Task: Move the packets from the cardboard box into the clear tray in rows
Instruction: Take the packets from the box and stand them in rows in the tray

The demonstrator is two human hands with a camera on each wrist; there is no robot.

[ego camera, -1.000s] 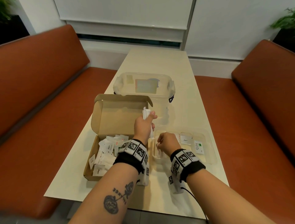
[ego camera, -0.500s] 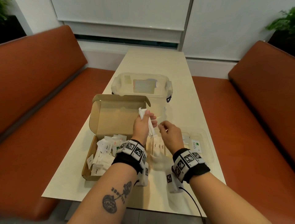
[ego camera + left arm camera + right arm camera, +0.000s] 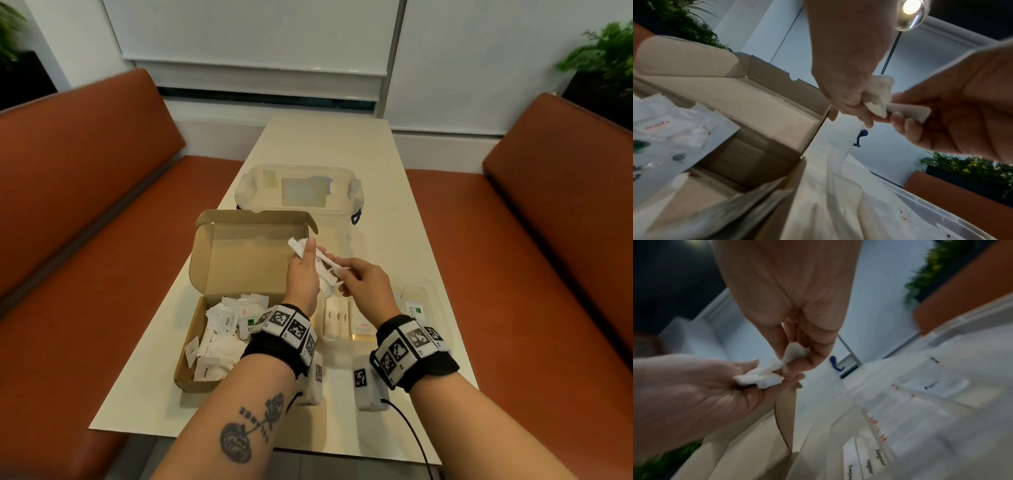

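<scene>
The open cardboard box (image 3: pixel 187 356) sits at the table's near left with several white packets (image 3: pixel 222 329) loose inside. To its right, the clear tray (image 3: pixel 442 308) holds packets in rows (image 3: pixel 337 322). My left hand (image 3: pixel 308 263) grips a bundle of white packets (image 3: pixel 323 262) above the gap between box and tray. My right hand (image 3: pixel 346 274) pinches the end of one packet in that bundle. In the left wrist view the right hand's fingers (image 3: pixel 900 116) pinch the packet (image 3: pixel 916 112). In the right wrist view the pinched packet (image 3: pixel 795 350) is still touching the bundle (image 3: pixel 760 378).
A large clear lidded container (image 3: pixel 298 192) stands behind the box and tray. The box's lid (image 3: pixel 246 260) stands upright at the back. Orange benches (image 3: pixel 85 205) flank the narrow cream table (image 3: pixel 394 212). A cable hangs from my right wrist.
My right hand rose from the tray up to the bundle and took hold of a packet. My left hand tilted the bundle toward the right.
</scene>
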